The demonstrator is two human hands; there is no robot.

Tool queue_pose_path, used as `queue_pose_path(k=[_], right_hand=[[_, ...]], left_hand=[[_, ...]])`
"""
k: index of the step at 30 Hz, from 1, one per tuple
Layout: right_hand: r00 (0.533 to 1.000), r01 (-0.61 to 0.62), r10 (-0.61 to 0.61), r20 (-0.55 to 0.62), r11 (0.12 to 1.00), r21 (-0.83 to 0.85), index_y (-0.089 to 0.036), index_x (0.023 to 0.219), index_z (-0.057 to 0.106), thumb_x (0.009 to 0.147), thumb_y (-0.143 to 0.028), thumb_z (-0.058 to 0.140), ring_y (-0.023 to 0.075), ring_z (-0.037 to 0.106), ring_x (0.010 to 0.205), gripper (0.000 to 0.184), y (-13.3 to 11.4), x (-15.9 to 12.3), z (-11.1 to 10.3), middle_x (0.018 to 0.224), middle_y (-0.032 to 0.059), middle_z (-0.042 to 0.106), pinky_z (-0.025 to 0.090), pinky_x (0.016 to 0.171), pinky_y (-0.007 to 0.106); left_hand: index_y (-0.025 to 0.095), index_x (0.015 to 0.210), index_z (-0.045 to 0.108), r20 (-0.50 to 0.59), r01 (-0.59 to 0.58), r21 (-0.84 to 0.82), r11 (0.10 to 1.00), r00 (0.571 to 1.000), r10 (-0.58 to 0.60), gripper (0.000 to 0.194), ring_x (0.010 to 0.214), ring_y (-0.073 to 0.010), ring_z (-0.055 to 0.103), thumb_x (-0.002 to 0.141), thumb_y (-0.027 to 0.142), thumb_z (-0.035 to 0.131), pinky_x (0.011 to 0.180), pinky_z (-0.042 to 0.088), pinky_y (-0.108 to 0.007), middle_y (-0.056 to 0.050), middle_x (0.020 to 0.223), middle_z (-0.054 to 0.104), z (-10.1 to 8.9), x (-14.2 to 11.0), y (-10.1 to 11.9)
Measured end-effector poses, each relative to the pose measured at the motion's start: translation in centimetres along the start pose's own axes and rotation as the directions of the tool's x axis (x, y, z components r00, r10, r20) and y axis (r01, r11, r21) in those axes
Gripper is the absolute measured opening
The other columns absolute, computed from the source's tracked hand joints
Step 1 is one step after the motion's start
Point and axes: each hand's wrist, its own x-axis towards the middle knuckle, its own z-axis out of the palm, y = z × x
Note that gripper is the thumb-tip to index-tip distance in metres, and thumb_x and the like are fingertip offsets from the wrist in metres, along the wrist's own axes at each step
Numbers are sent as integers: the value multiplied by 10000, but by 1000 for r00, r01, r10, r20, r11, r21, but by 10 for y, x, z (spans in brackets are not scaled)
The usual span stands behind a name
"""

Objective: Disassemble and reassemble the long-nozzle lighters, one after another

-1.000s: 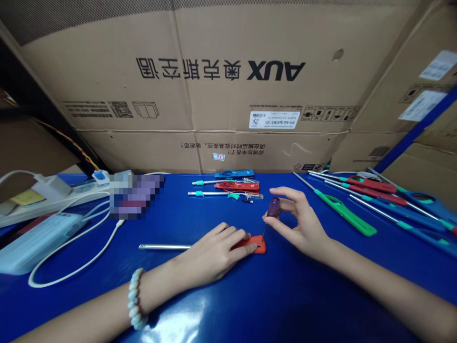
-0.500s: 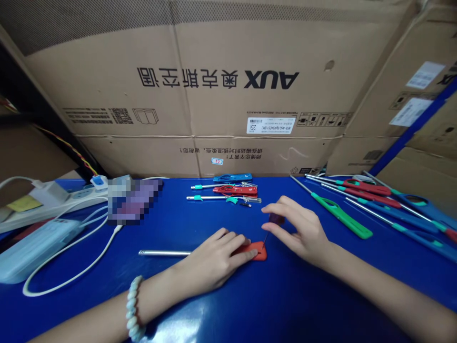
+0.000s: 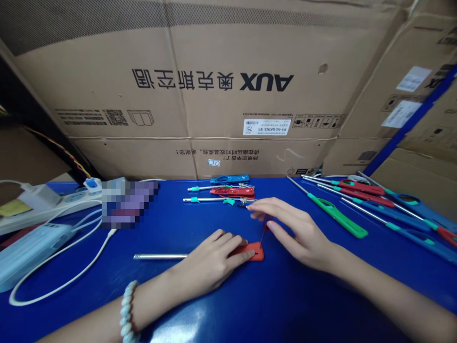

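Note:
A red long-nosed lighter (image 3: 258, 256) lies on the blue tabletop, its silver tube pointing left. My left hand (image 3: 213, 262) presses down on its handle, fingers wrapped over it and hiding the middle. At the handle's right end stands a small screwdriver (image 3: 263, 232), nearly upright, with its tip on the lighter. My right hand (image 3: 298, 233) has its thumb and fingers around the screwdriver's dark red grip, which the fingers partly cover. Behind the hands lie a red lighter half (image 3: 243, 191) and a blue lighter half (image 3: 230, 179), with loose silver tubes and small parts beside them.
Several assembled lighters, among them a green one (image 3: 337, 216), are spread at the right. To the left are a power strip (image 3: 67, 207), a light blue power bank (image 3: 34, 257), a white cable (image 3: 93, 257) and a pixelated object (image 3: 134, 205). A cardboard sheet (image 3: 214, 47) walls the back.
My right hand's fingers have stretched out and shifted left over the screwdriver's grip. The left hand still holds the lighter down. The whole view has moved slightly.

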Motion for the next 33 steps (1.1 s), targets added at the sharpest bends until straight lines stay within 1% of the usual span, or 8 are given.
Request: queue_pose_path(k=[3, 8, 13, 19, 23, 25, 30, 33], right_hand=[[1000, -16, 16, 8, 998, 57, -174, 1202, 538, 938, -118, 434, 183, 618, 911, 289, -2, 0, -1, 941, 76, 653, 517, 821, 331], [996, 22, -33, -82, 991, -129, -168, 1149, 572, 920, -186, 518, 207, 624, 857, 236, 0, -2, 3, 962, 101, 649, 530, 739, 331], [998, -62, 61, 18, 994, 88, -200, 1338, 446, 950, -120, 398, 175, 627, 910, 398, -1, 1, -1, 1045, 86, 642, 526, 821, 339], [996, 32, -48, -75, 979, -203, -174, 1166, 557, 917, -229, 541, 213, 624, 825, 255, 5, -4, 3, 961, 107, 651, 529, 721, 349], [996, -61, 61, 68, 998, 4, -204, 1378, 392, 954, -144, 373, 193, 621, 952, 429, 0, 0, -2, 1153, 114, 605, 524, 836, 365], [992, -100, 94, 88, 992, 71, -224, 1383, 383, 958, -141, 376, 166, 637, 886, 433, 0, 0, -3, 1085, 84, 632, 536, 805, 328], [991, 53, -83, -104, 963, -265, -172, 1153, 560, 886, -287, 608, 182, 636, 671, 295, 8, -7, 3, 853, 66, 689, 535, 683, 329], [996, 45, -63, -65, 967, -250, -170, 1228, 533, 933, -222, 504, 220, 661, 874, 301, 3, -5, -1, 994, 103, 693, 535, 791, 363]], left_hand=[[200, 1312, 462, 15, 6, 8, 1000, 1000, -6, 338, 855, -203, 480, 989, 176, 368, 758, 374, -318, -81, 1038, 545, 0, 1, 0], [200, 1334, 436, 2, 9, 21, 1000, 1000, -10, 352, 855, -203, 481, 989, 173, 375, 752, 368, -319, -75, 1040, 548, 1, 1, -1], [201, 1331, 440, 2, 6, 17, 1000, 1000, -6, 346, 863, -201, 481, 993, 174, 368, 755, 363, -318, -75, 1041, 546, 2, 0, -3], [205, 1337, 438, -26, 8, 20, 1000, 1000, -8, 353, 847, -199, 472, 990, 176, 378, 748, 362, -316, -72, 1029, 544, 3, 0, -4], [202, 1299, 478, -52, 8, 18, 1000, 999, -7, 323, 844, -192, 485, 992, 184, 377, 748, 369, -307, -69, 990, 546, 3, 1, -4], [204, 1300, 478, -56, 8, 22, 1000, 998, -6, 326, 841, -192, 485, 993, 179, 372, 746, 370, -306, -69, 992, 548, 4, 1, -4], [208, 1331, 450, -45, 5, 17, 1000, 999, -4, 348, 852, -197, 478, 991, 180, 382, 746, 371, -308, -72, 1036, 553, 4, 1, -4], [205, 1313, 469, -48, 7, 12, 1000, 999, -7, 332, 874, -198, 481, 996, 191, 371, 764, 376, -313, -71, 1047, 554, 3, 1, -5]])
